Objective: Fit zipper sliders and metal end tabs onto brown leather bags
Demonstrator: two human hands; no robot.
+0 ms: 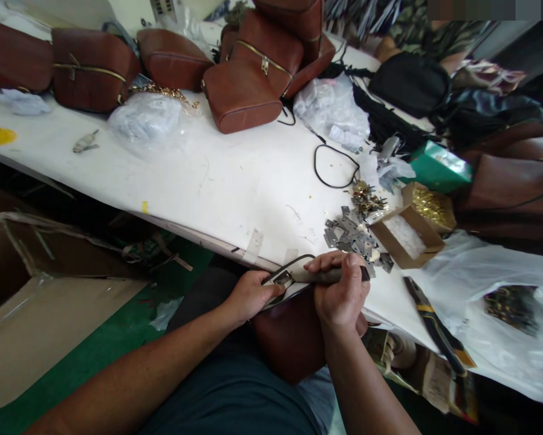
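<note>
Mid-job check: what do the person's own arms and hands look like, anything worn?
The left hand and right hand are bare: no gloves, no ring or watch that I can see. The left forearm and right forearm show no sleeves as far as the frame edge. A dark teal garment covers the body between them.

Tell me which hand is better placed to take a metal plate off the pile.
Probably the right hand: the pile of metal plates lies just beyond it, though it grips a tool. The left hand is farther, pressing a fitting onto the brown bag.
</note>
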